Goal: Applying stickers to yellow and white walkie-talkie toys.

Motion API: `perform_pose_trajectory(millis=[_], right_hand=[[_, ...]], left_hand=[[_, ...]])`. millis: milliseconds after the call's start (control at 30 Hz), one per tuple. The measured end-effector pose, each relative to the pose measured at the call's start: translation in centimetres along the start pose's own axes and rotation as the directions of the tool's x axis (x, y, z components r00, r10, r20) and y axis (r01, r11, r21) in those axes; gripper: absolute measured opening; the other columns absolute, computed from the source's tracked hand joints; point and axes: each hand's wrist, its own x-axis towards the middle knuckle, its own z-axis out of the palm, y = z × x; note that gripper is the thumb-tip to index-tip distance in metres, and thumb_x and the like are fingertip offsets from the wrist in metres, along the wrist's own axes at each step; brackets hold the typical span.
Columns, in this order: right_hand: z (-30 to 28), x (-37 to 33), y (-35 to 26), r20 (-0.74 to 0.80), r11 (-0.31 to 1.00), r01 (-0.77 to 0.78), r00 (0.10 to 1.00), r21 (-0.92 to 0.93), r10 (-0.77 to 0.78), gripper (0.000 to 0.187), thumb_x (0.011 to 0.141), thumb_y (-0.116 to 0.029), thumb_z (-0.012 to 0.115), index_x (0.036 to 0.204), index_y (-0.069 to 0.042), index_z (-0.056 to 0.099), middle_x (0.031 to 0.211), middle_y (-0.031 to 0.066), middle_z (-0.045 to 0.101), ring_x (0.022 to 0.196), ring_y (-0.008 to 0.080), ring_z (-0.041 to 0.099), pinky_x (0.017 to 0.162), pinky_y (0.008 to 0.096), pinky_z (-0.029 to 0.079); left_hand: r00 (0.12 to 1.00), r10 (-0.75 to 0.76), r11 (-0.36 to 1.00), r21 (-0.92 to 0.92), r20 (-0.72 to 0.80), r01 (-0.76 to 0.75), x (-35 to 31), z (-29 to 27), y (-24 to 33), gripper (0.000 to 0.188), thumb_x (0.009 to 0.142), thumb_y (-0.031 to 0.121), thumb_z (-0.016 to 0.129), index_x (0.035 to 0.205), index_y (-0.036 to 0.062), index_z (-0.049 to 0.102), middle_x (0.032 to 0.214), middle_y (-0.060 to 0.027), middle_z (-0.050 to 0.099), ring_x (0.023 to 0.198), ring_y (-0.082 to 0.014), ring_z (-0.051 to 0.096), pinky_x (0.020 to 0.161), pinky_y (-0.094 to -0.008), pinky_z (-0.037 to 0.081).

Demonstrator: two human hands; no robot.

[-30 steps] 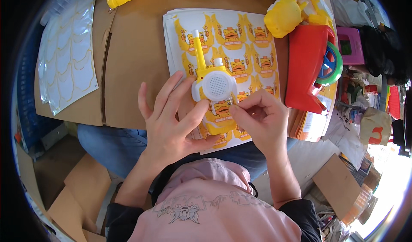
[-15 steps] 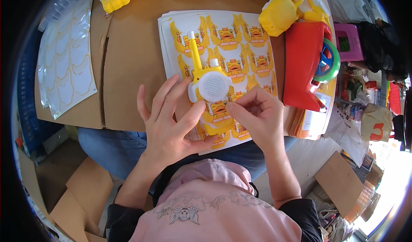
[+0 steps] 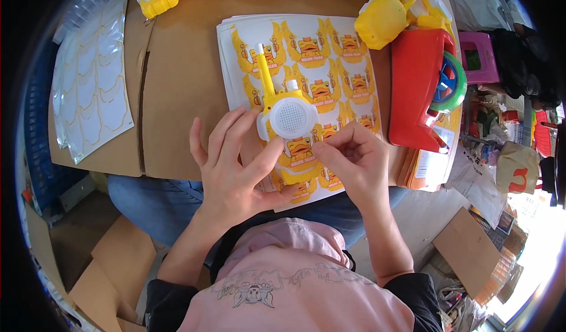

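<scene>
A yellow toy walkie-talkie [image 3: 266, 99] with a white-tipped antenna and a round white speaker grille [image 3: 292, 118] lies face up on a stack of sticker sheets [image 3: 306, 25]. Over its lower front sits a duck-face sticker [image 3: 299, 150]. My left hand [image 3: 233, 170] steadies the toy from the left, index finger and thumb curved around its lower part, the other fingers spread. On the right side, my right hand [image 3: 354, 158] pinches thumb and forefinger together at the sticker's edge. The fingertips hide how much of that edge is gripped.
A red tape dispenser [image 3: 415, 90] with a green and blue roll [image 3: 451, 81] stands at the right. Several yellow toy bodies [image 3: 383, 22] line the far edge of the cardboard-covered table [image 3: 183, 96]. Another sticker sheet [image 3: 97, 90] in plastic lies at the left.
The toy has shifted very slightly left, and my right fingertips have moved a little with it. Both hands otherwise keep their places.
</scene>
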Motion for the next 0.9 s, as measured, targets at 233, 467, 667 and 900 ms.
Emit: perform_pose_trajectory(millis=[233, 467, 667, 900], right_hand=[[0.6, 0.8, 1.7, -0.045, 0.861, 0.298, 0.937, -0.413, -0.346, 0.064, 0.072, -0.016, 0.082, 0.119, -0.003, 0.041, 0.082, 0.0039, 0.050, 0.054, 0.0100, 0.048, 0.049, 0.0246, 0.041], [1.9, 1.4, 0.9, 0.047, 0.943, 0.181, 0.984, -0.279, -0.175, 0.056, 0.071, -0.003, 0.076, 0.117, -0.005, 0.044, 0.103, 0.0036, 0.051, 0.077, 0.0064, 0.047, 0.063, 0.0204, 0.040], [2.7, 1.8, 1.5, -0.033, 0.925, 0.251, 0.962, -0.285, -0.271, 0.052, 0.069, -0.013, 0.078, 0.110, -0.003, 0.048, 0.084, 0.0053, 0.053, 0.068, 0.0129, 0.051, 0.061, 0.0263, 0.046], [1.6, 2.6, 1.4, 0.024, 0.975, 0.192, 0.981, -0.111, -0.191, 0.034, 0.077, -0.003, 0.071, 0.105, 0.000, 0.050, 0.085, 0.0025, 0.056, 0.071, 0.0044, 0.051, 0.060, 0.0206, 0.044]], left_hand=[[0.999, -0.030, 0.999, -0.013, -0.020, 0.030, 0.0, 0.5, 0.1, 0.068, 0.065, 0.056, 0.081, 0.119, 0.0205, 0.060, 0.135, -0.0186, 0.052, 0.128, -0.0349, 0.048, 0.112, -0.0611, 0.014], [0.997, -0.073, 0.997, -0.032, -0.035, 0.072, -0.1, 0.7, 0.4, 0.063, 0.066, 0.053, 0.081, 0.118, 0.0233, 0.060, 0.134, -0.0179, 0.053, 0.129, -0.0339, 0.047, 0.112, -0.0616, 0.013], [0.997, -0.073, 0.997, -0.035, -0.017, 0.073, -0.2, 0.7, 0.4, 0.058, 0.068, 0.051, 0.079, 0.116, 0.0229, 0.062, 0.135, -0.0191, 0.052, 0.129, -0.0335, 0.047, 0.111, -0.0612, 0.014], [0.997, -0.078, 0.996, -0.037, -0.011, 0.077, -0.3, 0.8, 0.1, 0.054, 0.072, 0.054, 0.076, 0.115, 0.0235, 0.064, 0.136, -0.0194, 0.052, 0.129, -0.0326, 0.048, 0.112, -0.0594, 0.016]])
